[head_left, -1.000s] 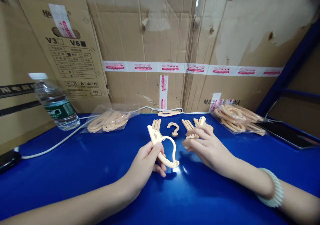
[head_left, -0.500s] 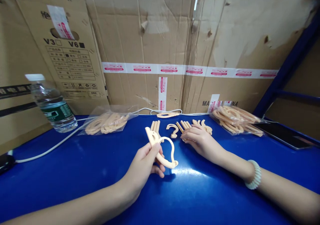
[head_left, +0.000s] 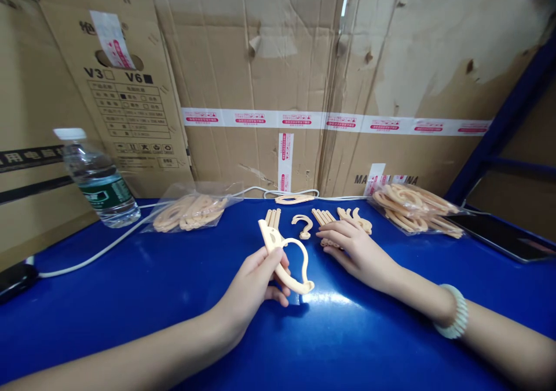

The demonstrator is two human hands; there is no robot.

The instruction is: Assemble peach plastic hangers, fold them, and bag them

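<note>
My left hand point(head_left: 256, 281) is closed round a beige plastic hanger piece point(head_left: 284, 258), a flat arm with a curved loop, held just above the blue table point(head_left: 174, 298). My right hand point(head_left: 354, 249) rests with fingers stretched over a small pile of beige stick-shaped parts point(head_left: 325, 220) on the table. A loose beige hook point(head_left: 303, 225) lies between the hands, farther back. Another bundle of stick parts point(head_left: 273, 217) sits just behind the held piece.
A clear bag of beige parts point(head_left: 191, 208) lies at back left, a second bag point(head_left: 412, 208) at back right. A water bottle point(head_left: 98, 176) stands far left beside a white cable point(head_left: 87, 255). A dark tablet point(head_left: 504, 234) lies at right. Cardboard boxes point(head_left: 295, 84) wall the back.
My right hand reached forward onto the stick-part pile, then drew back slightly. The left hand has kept the hanger piece almost still.
</note>
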